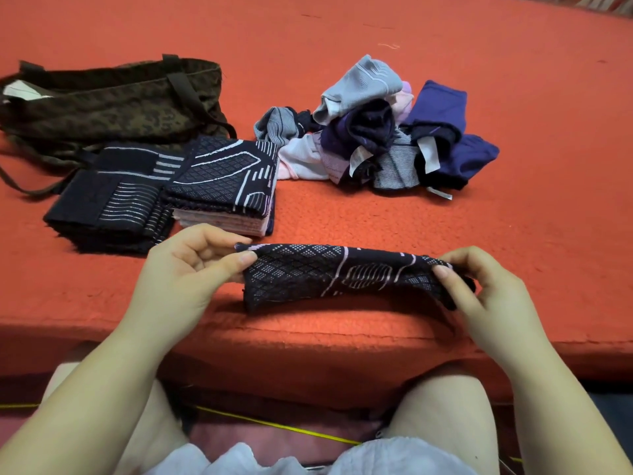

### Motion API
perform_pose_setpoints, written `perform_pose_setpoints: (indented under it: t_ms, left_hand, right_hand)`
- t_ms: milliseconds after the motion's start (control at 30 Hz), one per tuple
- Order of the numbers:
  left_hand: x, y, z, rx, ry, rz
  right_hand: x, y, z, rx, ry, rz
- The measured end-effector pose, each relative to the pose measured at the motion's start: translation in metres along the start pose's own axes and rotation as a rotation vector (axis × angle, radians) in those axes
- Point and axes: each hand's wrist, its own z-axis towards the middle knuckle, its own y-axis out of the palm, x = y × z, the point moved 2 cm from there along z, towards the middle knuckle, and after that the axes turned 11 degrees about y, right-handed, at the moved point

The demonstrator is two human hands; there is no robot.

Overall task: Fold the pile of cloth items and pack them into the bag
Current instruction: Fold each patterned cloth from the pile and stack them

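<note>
Head view, looking down over the knees at a red mattress (376,217), and both hands are on one piece. The left hand (186,269) pinches the left end of a dark patterned cloth (329,274), thumb on the near face and fingers (219,240) curled behind its top edge. The right hand (486,296) pinches the opposite end the same way, thumb pressed on the front, other fingers bent over the back. Between them the cloth is stretched flat and held just above the mattress near its front edge, white diamond and line markings facing the camera, its lower edge hanging free.

Further back on the left sit two folded stacks, touching side by side: a dark striped stack (109,200) on the outside, and a taller stack (226,186) with a diamond-patterned piece on top and pale layers showing along its near side. Behind them lies the bag (113,101), a dark camouflage-print tote lying slumped, its mouth gaping leftward, straps trailing over the mattress.

Over on the right, well apart from the hands, is the unfolded pile (380,132): grey, pale pink, striped and deep blue pieces tangled together, white labels sticking out.
</note>
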Motion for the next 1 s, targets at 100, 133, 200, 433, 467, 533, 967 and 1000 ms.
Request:
perform_pose_setpoints:
  t_ms: [100, 133, 200, 433, 467, 533, 967, 1000]
  left_hand:
    - [0.006, -0.002, 0.004, 0.019, 0.015, -0.056]
    - [0.009, -0.002, 0.006, 0.039, 0.006, -0.064]
    - [0.011, -0.001, 0.009, 0.105, 0.001, -0.047]
    - [-0.016, 0.010, 0.021, -0.072, -0.145, 0.275]
    - [-0.022, 0.010, 0.020, -0.115, -0.078, 0.465]
    - [-0.026, 0.016, 0.015, -0.202, 0.185, 0.793]
    - [-0.058, 0.009, 0.008, -0.558, 0.241, 0.927]
    - [-0.059, 0.008, 0.008, -0.543, 0.234, 0.902]
  right_hand:
    - [-0.009, -0.011, 0.001, 0.023, 0.005, 0.119]
    - [-0.014, -0.016, 0.001, 0.034, 0.004, 0.162]
    - [-0.021, -0.025, 0.004, 0.044, 0.028, 0.266]
    - [-0.016, -0.024, 0.036, -0.094, 0.177, 0.076]
    - [-0.015, -0.018, 0.038, -0.079, 0.176, 0.013]
    - [-0.018, -0.004, 0.037, -0.054, 0.109, -0.138]
    - [0.021, 0.028, 0.034, -0.188, -0.013, -0.314]
    - [0.023, 0.028, 0.034, -0.181, -0.010, -0.296]
